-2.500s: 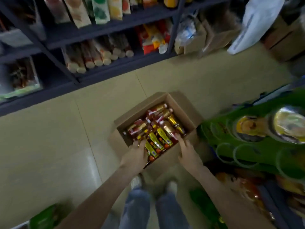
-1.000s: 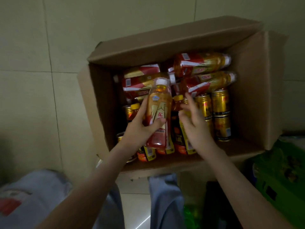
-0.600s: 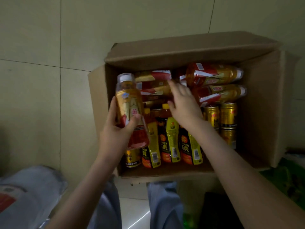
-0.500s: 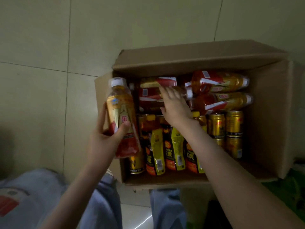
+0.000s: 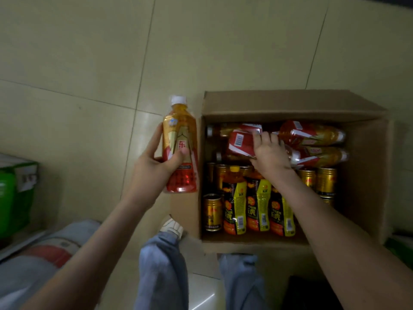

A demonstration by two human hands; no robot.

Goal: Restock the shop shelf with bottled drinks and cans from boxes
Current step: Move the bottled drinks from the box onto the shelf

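Restocking, bottle retrieval. A full amber drink bottle [image 5: 180, 148], white-capped and sleeved in gold and red, is held upright just left of the cardboard box [image 5: 290, 104] by the left hand [image 5: 156, 166], which is wrapped round its mid-body. A lying bottle [image 5: 241, 139] inside the box is grasped by the right hand [image 5: 270, 153]. Both are judged moderately heavy, stiff and slick-sleeved, and best gripped at the waist.

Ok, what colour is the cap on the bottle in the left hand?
White cap on the bottle in the left hand; head view shows it best.
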